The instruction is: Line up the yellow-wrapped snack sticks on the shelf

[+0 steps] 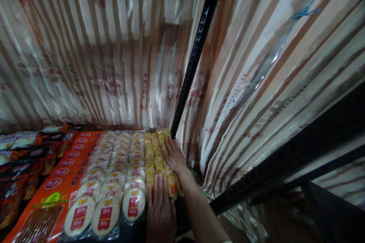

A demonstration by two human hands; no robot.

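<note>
My left hand (pixel 161 210) lies palm down with fingers stretched forward over the near end of the yellow-wrapped snack packets (pixel 158 163). Farther back, my right hand (pixel 174 155) rests flat along the right side of the same packets, fingers extended and close to the shelf post. The packets stand in tight rows, partly covered by both hands. Directly left of them are rows of round white rice crackers (pixel 134 203) in clear wrappers with red and yellow labels. Neither hand grasps anything.
An orange snack bag (pixel 59 182) picturing brown sticks lies left of the crackers, with dark and orange bags (pixel 25 172) beyond. A black perforated post (pixel 192 64) rises at the back corner, and a dark rail (pixel 273 152) slants along the right. Printed pleated sheeting (pixel 114 53) hangs behind.
</note>
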